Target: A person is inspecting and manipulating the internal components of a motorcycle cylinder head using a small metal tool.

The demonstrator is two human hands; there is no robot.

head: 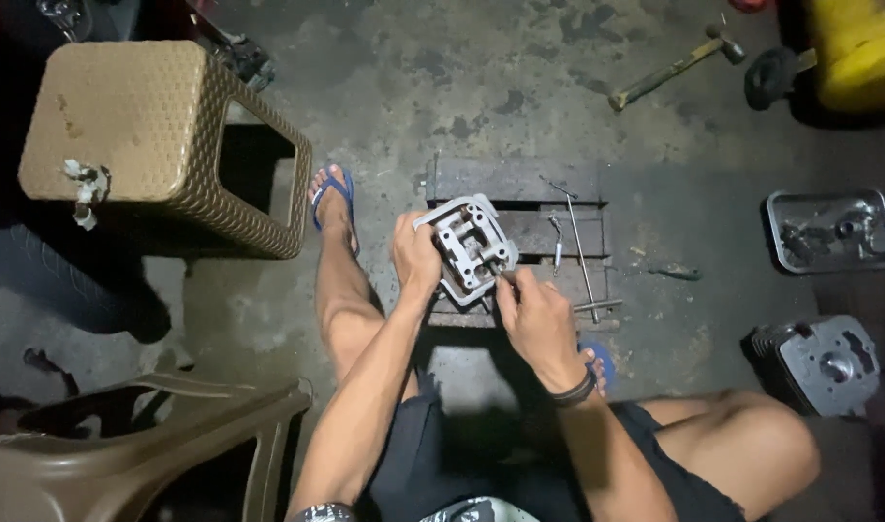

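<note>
A grey metal engine cylinder head is held tilted above a low wooden pallet. My left hand grips its left side. My right hand pinches a small part at the head's lower right edge; what the fingers hold is too small to make out. A long thin T-handle tool and a shorter rod lie on the pallet to the right of the head.
A brown woven plastic stool stands upper left, a brown plastic chair lower left. A hammer and a yellow container lie upper right. A metal tray with parts and an engine cylinder sit right.
</note>
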